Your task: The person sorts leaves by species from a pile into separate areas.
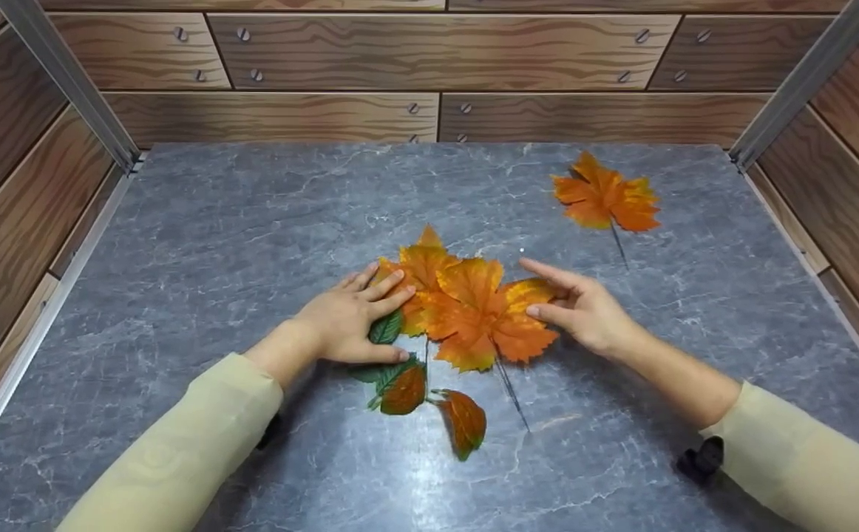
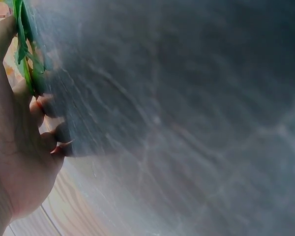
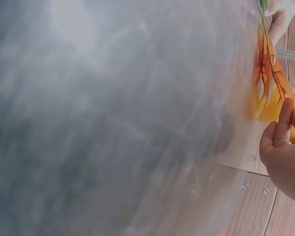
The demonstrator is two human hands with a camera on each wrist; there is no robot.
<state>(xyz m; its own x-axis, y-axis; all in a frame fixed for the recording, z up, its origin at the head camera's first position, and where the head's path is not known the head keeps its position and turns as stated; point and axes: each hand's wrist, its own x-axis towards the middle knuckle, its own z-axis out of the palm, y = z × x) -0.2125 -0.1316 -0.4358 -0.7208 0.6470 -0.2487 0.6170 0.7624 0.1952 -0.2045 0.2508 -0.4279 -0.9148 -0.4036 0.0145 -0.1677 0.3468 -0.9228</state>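
Spread flat in the head view, my left hand (image 1: 355, 318) rests on the left edge of an orange artificial maple leaf (image 1: 422, 258) and on green leaves (image 1: 386, 329). My right hand (image 1: 592, 310) pinches the right edge of a second orange maple leaf (image 1: 466, 310), which overlaps the first and has a thin dark stem. In the right wrist view, the fingers (image 3: 283, 123) lie under this leaf's edge. Two brown-red leaves (image 1: 465, 423) lie below the left hand, beside the green ones. The left wrist view shows green leaves (image 2: 22, 44) near the thumb.
Another orange maple leaf (image 1: 607, 193) with a stem lies at the back right of the grey marbled table (image 1: 252, 199). Wood-patterned panels (image 1: 437, 52) and metal corner posts (image 1: 67, 81) surround the table at the back and sides.
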